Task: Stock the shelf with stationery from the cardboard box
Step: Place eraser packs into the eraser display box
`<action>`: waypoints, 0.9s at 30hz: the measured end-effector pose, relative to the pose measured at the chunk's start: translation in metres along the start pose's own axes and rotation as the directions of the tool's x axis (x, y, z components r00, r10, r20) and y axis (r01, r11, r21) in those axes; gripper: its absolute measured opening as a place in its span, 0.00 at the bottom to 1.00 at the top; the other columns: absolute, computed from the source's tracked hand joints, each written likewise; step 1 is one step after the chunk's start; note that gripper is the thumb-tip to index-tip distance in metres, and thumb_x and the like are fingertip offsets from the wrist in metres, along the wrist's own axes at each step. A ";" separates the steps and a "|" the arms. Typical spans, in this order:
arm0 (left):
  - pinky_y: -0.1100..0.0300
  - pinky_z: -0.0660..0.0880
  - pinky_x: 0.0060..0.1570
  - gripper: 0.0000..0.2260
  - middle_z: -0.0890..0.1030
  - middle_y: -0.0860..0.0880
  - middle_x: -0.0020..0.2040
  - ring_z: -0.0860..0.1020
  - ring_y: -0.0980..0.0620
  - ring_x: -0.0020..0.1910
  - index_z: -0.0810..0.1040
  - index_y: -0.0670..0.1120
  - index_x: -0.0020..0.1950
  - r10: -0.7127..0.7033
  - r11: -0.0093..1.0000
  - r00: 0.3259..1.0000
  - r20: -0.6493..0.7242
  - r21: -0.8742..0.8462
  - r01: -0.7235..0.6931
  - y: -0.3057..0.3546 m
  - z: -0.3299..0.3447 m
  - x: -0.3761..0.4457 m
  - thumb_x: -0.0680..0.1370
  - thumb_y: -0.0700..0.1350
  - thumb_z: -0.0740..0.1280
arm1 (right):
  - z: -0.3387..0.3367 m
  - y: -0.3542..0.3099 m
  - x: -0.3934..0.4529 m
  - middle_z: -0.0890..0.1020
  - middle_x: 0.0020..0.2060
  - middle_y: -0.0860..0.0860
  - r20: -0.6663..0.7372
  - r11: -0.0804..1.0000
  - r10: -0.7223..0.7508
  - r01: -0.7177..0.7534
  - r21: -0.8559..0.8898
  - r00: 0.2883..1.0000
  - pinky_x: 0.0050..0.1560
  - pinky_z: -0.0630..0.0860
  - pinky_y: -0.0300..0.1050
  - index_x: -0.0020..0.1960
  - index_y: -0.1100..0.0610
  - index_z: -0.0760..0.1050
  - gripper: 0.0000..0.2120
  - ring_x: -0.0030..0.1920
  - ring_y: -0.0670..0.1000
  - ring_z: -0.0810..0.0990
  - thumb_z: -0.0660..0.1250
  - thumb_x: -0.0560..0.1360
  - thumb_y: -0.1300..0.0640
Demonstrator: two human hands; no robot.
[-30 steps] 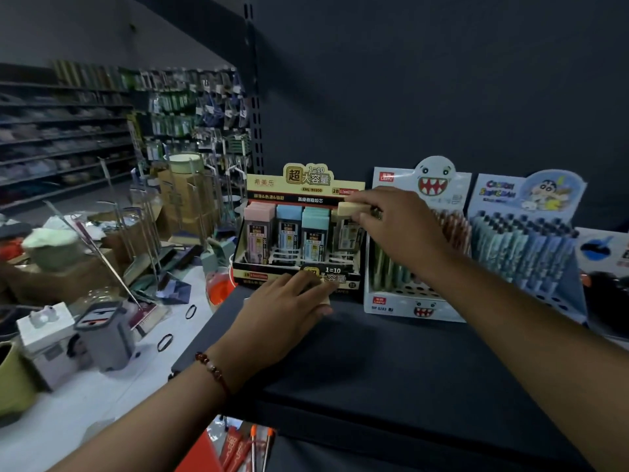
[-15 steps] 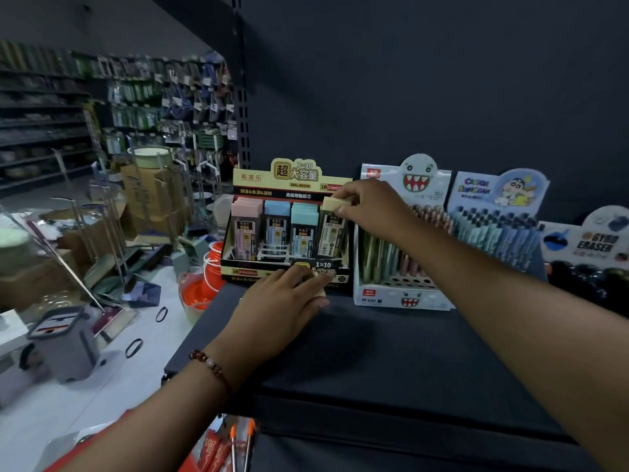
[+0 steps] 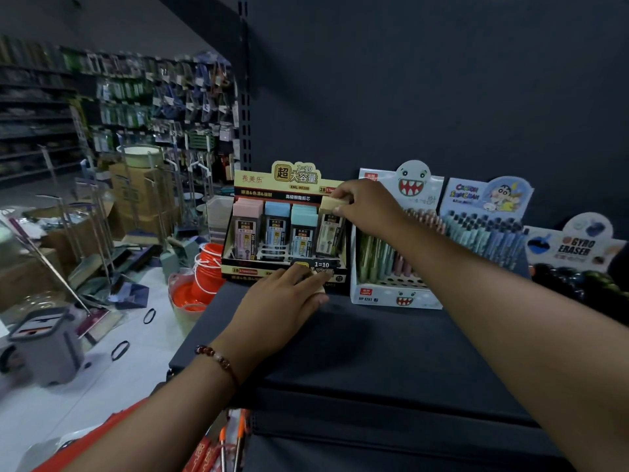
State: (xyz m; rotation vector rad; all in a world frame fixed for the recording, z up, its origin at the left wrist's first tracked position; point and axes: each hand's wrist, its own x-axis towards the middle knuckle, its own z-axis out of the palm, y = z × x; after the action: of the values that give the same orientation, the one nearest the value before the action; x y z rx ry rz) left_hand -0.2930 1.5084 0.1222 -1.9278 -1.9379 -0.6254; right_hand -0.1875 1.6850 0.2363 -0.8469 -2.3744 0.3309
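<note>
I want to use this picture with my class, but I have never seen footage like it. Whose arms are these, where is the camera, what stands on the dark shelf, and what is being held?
There is no machine here: the arms belong to a person wearing a camera on the head, looking forward and down. On the dark shelf stand a pencil-lead display box, a shark-face pen display, a cartoon pen display and a gyro eraser display. The right hand pinches a cream-capped lead case at the box's rightmost slot. The left hand rests flat at the box's front edge.
</note>
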 end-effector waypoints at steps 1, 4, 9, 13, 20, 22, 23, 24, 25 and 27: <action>0.53 0.76 0.44 0.24 0.76 0.52 0.60 0.77 0.48 0.52 0.70 0.55 0.73 0.000 1.000 1.000 0.001 -0.003 0.000 0.000 0.000 0.000 0.81 0.60 0.49 | -0.001 -0.001 0.000 0.83 0.53 0.51 0.016 1.000 -0.002 0.002 -0.001 1.000 0.47 0.69 0.41 0.59 0.54 0.80 0.13 0.48 0.48 0.78 0.71 0.75 0.58; 0.53 0.76 0.44 0.24 0.76 0.52 0.61 0.77 0.48 0.52 0.70 0.55 0.73 -0.001 1.000 1.000 0.008 -0.008 0.001 0.000 0.001 0.000 0.80 0.60 0.49 | 0.000 0.000 0.001 0.83 0.54 0.52 0.024 1.000 0.002 -0.001 -0.027 1.000 0.50 0.72 0.43 0.59 0.54 0.80 0.13 0.50 0.49 0.79 0.71 0.75 0.58; 0.52 0.76 0.45 0.25 0.75 0.52 0.62 0.76 0.47 0.54 0.69 0.56 0.73 -0.011 1.000 1.000 0.017 -0.029 0.011 -0.002 0.002 0.000 0.80 0.61 0.48 | -0.002 0.004 0.006 0.82 0.55 0.52 -0.035 0.998 0.028 -0.031 -0.063 0.999 0.50 0.72 0.43 0.59 0.54 0.80 0.13 0.52 0.51 0.79 0.70 0.75 0.58; 0.53 0.75 0.46 0.24 0.76 0.51 0.62 0.77 0.47 0.54 0.70 0.56 0.72 -0.011 1.000 1.000 0.014 -0.028 0.011 -0.002 0.002 0.001 0.80 0.61 0.48 | -0.002 0.004 0.007 0.83 0.55 0.52 -0.027 0.998 0.011 -0.013 -0.066 1.000 0.52 0.75 0.45 0.60 0.54 0.80 0.13 0.52 0.50 0.79 0.70 0.76 0.58; 0.54 0.74 0.47 0.26 0.74 0.52 0.64 0.76 0.48 0.56 0.67 0.57 0.74 -0.009 1.000 0.999 0.037 -0.027 0.010 -0.003 0.003 0.001 0.80 0.62 0.45 | -0.004 -0.009 0.013 0.83 0.54 0.52 0.080 0.992 -0.058 0.066 -0.105 0.995 0.51 0.74 0.44 0.58 0.55 0.80 0.12 0.51 0.50 0.79 0.71 0.75 0.58; 0.55 0.74 0.46 0.26 0.74 0.52 0.64 0.76 0.48 0.55 0.67 0.57 0.74 -0.010 1.000 1.000 0.029 -0.026 0.011 -0.002 0.003 0.001 0.80 0.61 0.46 | -0.001 -0.009 0.015 0.83 0.54 0.52 0.103 0.985 -0.059 0.075 -0.155 0.993 0.51 0.75 0.45 0.57 0.54 0.81 0.11 0.51 0.50 0.79 0.71 0.75 0.58; 0.55 0.74 0.46 0.26 0.74 0.52 0.64 0.76 0.48 0.55 0.68 0.57 0.74 -0.009 1.000 1.000 0.026 -0.026 0.009 -0.002 0.003 0.002 0.80 0.61 0.46 | 0.001 -0.008 0.016 0.83 0.54 0.51 0.107 0.982 -0.057 0.076 -0.174 0.993 0.51 0.75 0.45 0.57 0.54 0.81 0.11 0.51 0.50 0.80 0.71 0.74 0.58; 0.55 0.74 0.46 0.26 0.74 0.52 0.64 0.76 0.48 0.55 0.67 0.57 0.74 -0.007 1.000 1.000 0.027 -0.028 0.008 -0.002 0.003 0.001 0.80 0.61 0.46 | 0.003 -0.006 0.017 0.83 0.53 0.51 0.103 0.978 -0.062 0.081 -0.194 0.993 0.50 0.75 0.45 0.56 0.53 0.82 0.10 0.51 0.50 0.80 0.71 0.74 0.58; 0.54 0.74 0.46 0.26 0.74 0.52 0.64 0.76 0.48 0.55 0.67 0.57 0.74 -0.007 0.999 0.999 0.031 -0.031 0.008 -0.002 0.003 0.001 0.80 0.61 0.46 | 0.006 -0.004 0.016 0.84 0.51 0.50 0.087 0.970 -0.077 0.095 -0.225 0.993 0.49 0.75 0.44 0.54 0.52 0.82 0.09 0.50 0.50 0.80 0.72 0.74 0.57; 0.54 0.75 0.47 0.26 0.74 0.52 0.64 0.76 0.48 0.55 0.67 0.57 0.74 -0.003 1.000 1.000 0.024 -0.030 0.004 -0.002 0.003 0.001 0.80 0.61 0.46 | 0.011 0.003 0.016 0.83 0.47 0.49 0.028 0.935 -0.135 0.137 -0.329 0.990 0.48 0.75 0.46 0.51 0.51 0.83 0.07 0.47 0.50 0.80 0.72 0.74 0.51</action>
State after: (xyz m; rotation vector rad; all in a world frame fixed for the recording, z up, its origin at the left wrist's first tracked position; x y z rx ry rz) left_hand -0.2948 1.5103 0.1199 -1.9590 -1.9580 -0.6389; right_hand -0.2023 1.6970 0.2336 -0.8210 -2.5164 -0.1271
